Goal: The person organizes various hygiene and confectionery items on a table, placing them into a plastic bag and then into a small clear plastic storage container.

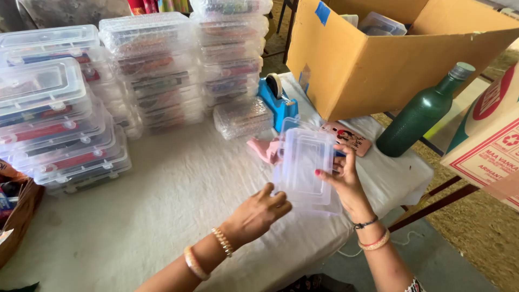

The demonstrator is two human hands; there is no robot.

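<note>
A clear plastic box (303, 162) with a hinged lid rests on the white cloth-covered table (162, 205). My right hand (343, 181) grips its right side, fingers curled over the edge. At the box's near left corner my left hand (259, 212) touches it with fingertips. Both wrists wear bangles. Just behind the box lie a pink object (265, 148) and a pink phone case (348, 138).
Stacks of filled clear boxes (54, 108) and bubble-wrapped boxes (162, 65) fill the table's left and back. A blue tape dispenser (275, 97), a large open cardboard carton (378, 59), a green bottle (421, 113) and a printed carton (486, 140) stand to the right.
</note>
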